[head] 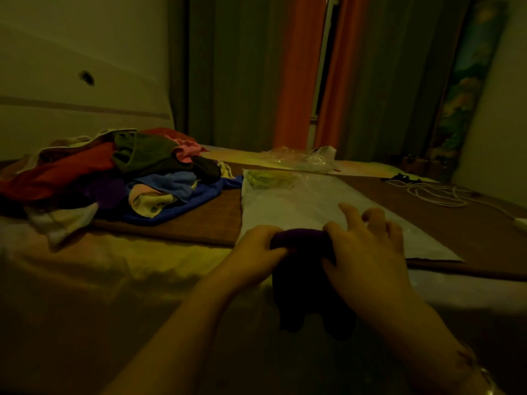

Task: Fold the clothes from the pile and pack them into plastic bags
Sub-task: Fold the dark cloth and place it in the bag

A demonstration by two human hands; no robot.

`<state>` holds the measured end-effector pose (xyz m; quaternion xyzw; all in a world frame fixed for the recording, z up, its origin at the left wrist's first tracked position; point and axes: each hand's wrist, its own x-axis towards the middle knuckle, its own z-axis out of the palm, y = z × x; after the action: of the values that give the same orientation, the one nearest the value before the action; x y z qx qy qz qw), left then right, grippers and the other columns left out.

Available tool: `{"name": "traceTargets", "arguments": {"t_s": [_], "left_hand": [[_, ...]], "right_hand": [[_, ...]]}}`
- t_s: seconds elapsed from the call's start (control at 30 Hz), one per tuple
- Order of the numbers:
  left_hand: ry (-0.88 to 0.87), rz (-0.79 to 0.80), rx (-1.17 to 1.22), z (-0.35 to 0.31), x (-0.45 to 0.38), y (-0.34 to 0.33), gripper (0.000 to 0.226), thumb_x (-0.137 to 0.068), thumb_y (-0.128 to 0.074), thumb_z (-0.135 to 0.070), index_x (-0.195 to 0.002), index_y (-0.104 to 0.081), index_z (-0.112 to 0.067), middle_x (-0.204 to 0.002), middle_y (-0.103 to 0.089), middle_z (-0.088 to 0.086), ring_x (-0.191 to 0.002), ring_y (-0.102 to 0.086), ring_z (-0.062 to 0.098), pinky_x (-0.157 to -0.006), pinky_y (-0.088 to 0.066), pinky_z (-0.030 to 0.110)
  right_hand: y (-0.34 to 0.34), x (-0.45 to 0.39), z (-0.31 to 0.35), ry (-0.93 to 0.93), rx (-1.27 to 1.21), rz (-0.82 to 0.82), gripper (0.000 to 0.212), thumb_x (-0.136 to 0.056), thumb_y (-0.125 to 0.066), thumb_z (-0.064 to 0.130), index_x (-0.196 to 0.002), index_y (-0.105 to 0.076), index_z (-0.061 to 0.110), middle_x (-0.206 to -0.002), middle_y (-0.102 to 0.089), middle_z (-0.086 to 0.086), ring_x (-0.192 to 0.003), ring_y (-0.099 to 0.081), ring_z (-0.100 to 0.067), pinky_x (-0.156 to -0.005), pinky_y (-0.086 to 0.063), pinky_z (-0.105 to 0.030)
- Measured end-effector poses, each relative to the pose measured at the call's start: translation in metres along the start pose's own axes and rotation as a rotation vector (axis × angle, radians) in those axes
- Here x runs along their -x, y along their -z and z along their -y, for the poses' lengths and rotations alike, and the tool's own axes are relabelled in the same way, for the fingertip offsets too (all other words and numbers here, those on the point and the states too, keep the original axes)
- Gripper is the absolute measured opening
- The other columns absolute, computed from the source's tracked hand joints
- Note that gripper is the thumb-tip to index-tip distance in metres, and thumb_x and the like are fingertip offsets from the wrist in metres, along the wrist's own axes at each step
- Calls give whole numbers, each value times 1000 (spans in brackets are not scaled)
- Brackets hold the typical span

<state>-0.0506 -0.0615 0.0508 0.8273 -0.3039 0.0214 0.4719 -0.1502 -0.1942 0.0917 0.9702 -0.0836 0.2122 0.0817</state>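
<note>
Dark purple garment (302, 280) bunched between both hands at the near edge of a flat plastic bag (299, 206); left hand (256, 246) fingers curled round its left end; right hand (368, 252) thumb pinches the right end, other fingers (353, 215) spread loose over the bag; garment's lower part hangs toward the viewer, dim, shape unclear; bag lies on a brown mat (205, 223) on the bed (114, 269), beyond the fingers; a yellow-green item (269, 178) shows inside its far end; clothes pile (114, 178) left of the left fingers, red, green, blue, pink pieces; crumpled clear bags (302, 159) far beyond the fingers; white cord (436, 195) right of the right fingers; orange curtains (299, 69) behind.
</note>
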Motion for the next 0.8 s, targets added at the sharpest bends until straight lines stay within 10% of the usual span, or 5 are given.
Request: {"name": "traceTargets", "arguments": {"t_s": [0.1,0.2,0.4,0.63,0.8], "left_hand": [[-30,39,-25,-7,-4,-12,12,-89,-58,-11,-91,-67,-3,-78,-63,8,-68,-57,14,-61,-43,29],[-39,-1,-307,-12,-11,-20,19,-89,-61,-25,-104,-68,-15,-116,-56,1,-108,-44,19,-85,-39,28],[149,100,-666,0,-20,-18,95,-59,-20,-87,-127,-59,-35,-161,6,-7,-144,16,32,-116,7,55],[24,-62,-380,4,-27,-27,97,-61,-17,-95,-130,-53,-37,-143,-45,-12,-133,-38,12,-112,-14,54],[-155,-217,-251,-22,-22,-18,52,-84,-64,-43,-131,-53,-22,-133,-51,-3,-122,-47,16,-105,-38,43]], "right_hand": [[-3,1,-4,16,-40,22,40,-93,-50,35,-132,-43,33,-155,-11,0,-136,-11,-30,-111,-16,-45],[-8,0,-10,7,-61,-7,31,-92,-54,30,-123,-52,28,-137,-33,0,-118,-34,-23,-97,-34,-36],[-26,-5,-21,-76,-236,5,15,-94,-49,13,-106,-50,21,-98,-50,4,-79,-45,-15,-64,-37,-28],[-38,-9,-26,-52,-433,-193,26,-95,-47,10,-120,-49,18,-113,-54,0,-91,-56,-15,-70,-44,-22],[-38,-15,-22,82,-587,-450,32,-87,-51,-1,-118,-56,7,-122,-55,-7,-90,-61,-17,-64,-41,-8]]}}
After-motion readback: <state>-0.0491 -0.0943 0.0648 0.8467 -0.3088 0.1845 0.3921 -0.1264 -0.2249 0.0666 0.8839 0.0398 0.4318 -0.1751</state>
